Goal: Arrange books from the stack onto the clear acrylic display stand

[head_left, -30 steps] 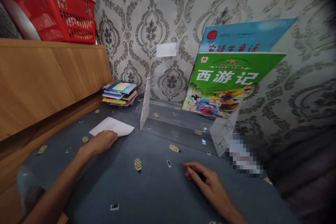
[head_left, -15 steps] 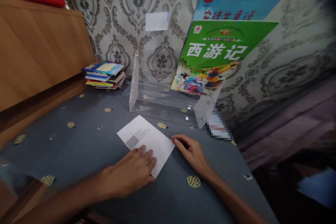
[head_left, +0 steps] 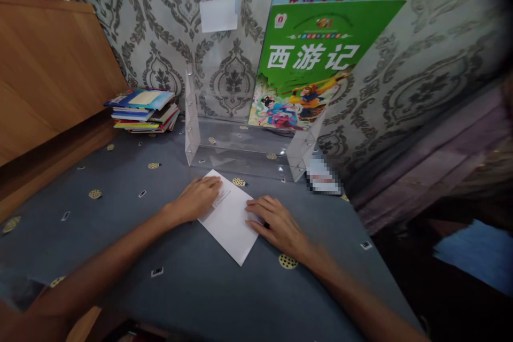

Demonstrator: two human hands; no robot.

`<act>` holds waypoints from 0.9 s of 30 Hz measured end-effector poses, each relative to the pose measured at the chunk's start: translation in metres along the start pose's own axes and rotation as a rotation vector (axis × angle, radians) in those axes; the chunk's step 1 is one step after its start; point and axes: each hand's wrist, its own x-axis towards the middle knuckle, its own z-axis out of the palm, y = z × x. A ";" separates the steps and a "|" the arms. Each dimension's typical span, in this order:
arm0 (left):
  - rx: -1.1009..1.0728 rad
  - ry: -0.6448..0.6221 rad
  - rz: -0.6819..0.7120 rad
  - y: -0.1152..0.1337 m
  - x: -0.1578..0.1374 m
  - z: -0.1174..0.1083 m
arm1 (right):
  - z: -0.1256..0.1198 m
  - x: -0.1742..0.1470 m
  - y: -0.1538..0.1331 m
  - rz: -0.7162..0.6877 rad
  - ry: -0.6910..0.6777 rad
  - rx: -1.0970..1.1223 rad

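So the white paper is lying on the gray patterned tablecloth, mid-table, on the near side of the clear stand. Left hand has its fingers over the paper's far left edge, thumb's hidden, so can't tell if it's pinching. Right hand is resting on the right edge, fingers and thumb loosely spread, not gripping. Green book leans upright in the stand's right side, and there's a book stack far left.
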 end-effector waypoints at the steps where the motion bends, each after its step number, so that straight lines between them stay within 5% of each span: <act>1: 0.011 0.019 -0.044 -0.007 0.004 0.002 | 0.000 0.000 0.001 -0.007 -0.006 -0.007; 11: 0.148 0.249 -0.069 -0.028 0.010 0.034 | -0.008 -0.003 -0.007 0.014 -0.032 -0.016; 19: 0.355 0.209 -0.046 0.003 0.003 0.039 | -0.022 -0.005 0.015 0.065 -0.090 -0.197; 27: 0.308 0.381 0.102 0.017 0.001 0.054 | 0.009 -0.004 0.002 0.017 -0.012 -0.238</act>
